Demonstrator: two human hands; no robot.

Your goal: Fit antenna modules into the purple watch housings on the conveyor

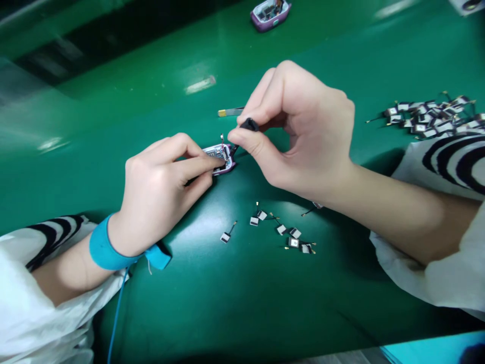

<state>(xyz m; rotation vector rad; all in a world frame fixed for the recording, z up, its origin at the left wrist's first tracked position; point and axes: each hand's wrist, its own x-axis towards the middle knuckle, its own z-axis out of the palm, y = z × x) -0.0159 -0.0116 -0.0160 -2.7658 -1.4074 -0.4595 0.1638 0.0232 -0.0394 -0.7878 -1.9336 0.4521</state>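
Observation:
My left hand (166,177) is closed on a small purple-rimmed electronic device (229,163) with an exposed circuit board. Its index fingertip presses on the board, and the fingers cover much of the housing. Above and to the right, my right hand (299,126) pinches a small black piece (250,125) between thumb and fingers; its exact kind is unclear. Something thin and dark runs from under the thumb toward the device's right end. A small silvery part on thin wires (222,137) stands up from the device's upper edge. Beside my right fingers, a grey strip with a gold-coloured end (229,112) shows.
Several small square modules with short black cables (281,230) lie loose on the green work surface (197,303). A larger pile of such modules (428,119) is at the right. Another open purple device (270,16) stands at the back. A blue wrist strap (108,245) trails a cord.

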